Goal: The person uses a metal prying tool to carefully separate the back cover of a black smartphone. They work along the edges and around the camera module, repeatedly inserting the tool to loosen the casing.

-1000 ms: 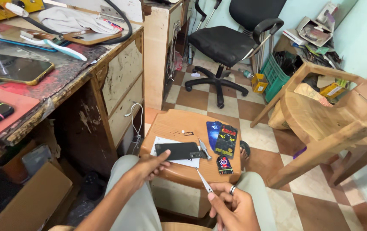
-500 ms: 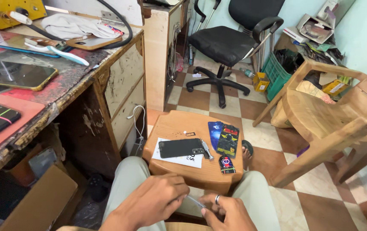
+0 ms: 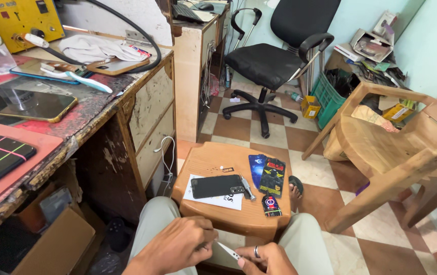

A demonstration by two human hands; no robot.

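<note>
Two chairs stand on the checkered floor: a black office chair (image 3: 279,56) at twelve o'clock and a tan wooden chair (image 3: 397,147) at three o'clock. One worn workbench (image 3: 101,109) fills the nine o'clock side, carrying one yellow box (image 3: 22,18), one white cloth (image 3: 96,48) and one phone in a gold case (image 3: 25,105). One small brown stool (image 3: 213,158) sits between the knees and the office chair; on it lie one black phone (image 3: 217,186) on one white sheet (image 3: 195,196), one small metal tool (image 3: 248,188) just beside the phone at its three o'clock, and three dark packets (image 3: 271,175). At six o'clock, two hands meet above the lap: the left hand (image 3: 178,247) and the ringed right hand (image 3: 264,259) both pinch one thin pair of tweezers (image 3: 227,250), fingers curled closed on it.
</note>
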